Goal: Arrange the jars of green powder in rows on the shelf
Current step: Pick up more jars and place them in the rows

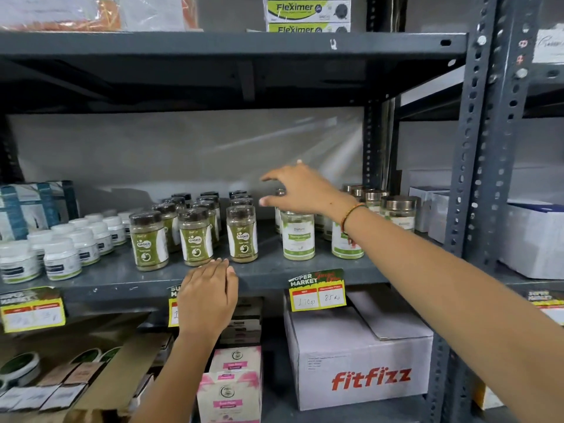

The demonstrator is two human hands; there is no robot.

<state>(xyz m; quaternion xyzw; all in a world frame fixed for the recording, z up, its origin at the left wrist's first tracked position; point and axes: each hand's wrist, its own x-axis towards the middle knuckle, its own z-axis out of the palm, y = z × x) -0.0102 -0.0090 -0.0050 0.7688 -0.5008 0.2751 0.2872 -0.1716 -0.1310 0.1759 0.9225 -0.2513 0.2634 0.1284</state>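
Jars of green powder with dark lids (195, 236) stand in three rows running front to back on the grey metal shelf (268, 274). To their right stand pale green jars with metal lids (298, 236). My right hand (300, 187) hovers above the pale jars, fingers spread, over a jar lid (280, 192); whether it touches the lid is unclear. My left hand (209, 296) rests flat on the shelf's front edge, just below the front dark-lidded jars, holding nothing.
White-capped bottles (61, 257) fill the shelf's left side, with blue boxes (36, 206) behind. Price tags (317, 290) hang on the edge. A white fitfizz carton (360, 361) and pink boxes (232, 383) sit below. A perforated upright (476, 166) bounds the right.
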